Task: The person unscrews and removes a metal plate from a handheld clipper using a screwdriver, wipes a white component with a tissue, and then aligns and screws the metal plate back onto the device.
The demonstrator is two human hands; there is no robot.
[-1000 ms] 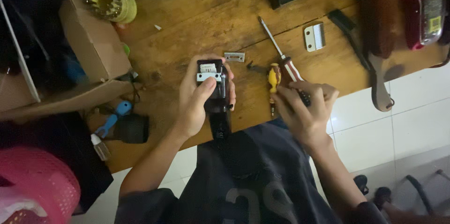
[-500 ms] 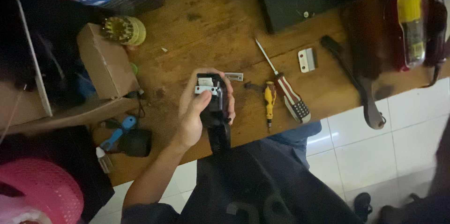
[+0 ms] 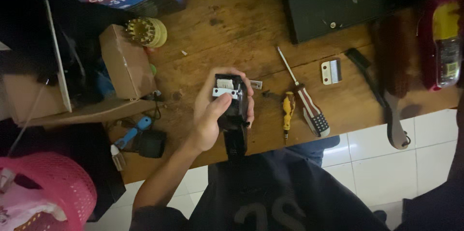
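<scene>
One hand (image 3: 212,117) wrapped around black hair clipper (image 3: 232,110), silver-white blade end up, body pointing toward person's lap

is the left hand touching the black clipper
Touching. The head view shows the left hand wrapped around the black clipper, thumb pressed on its front and fingers curled round its far side.
</scene>
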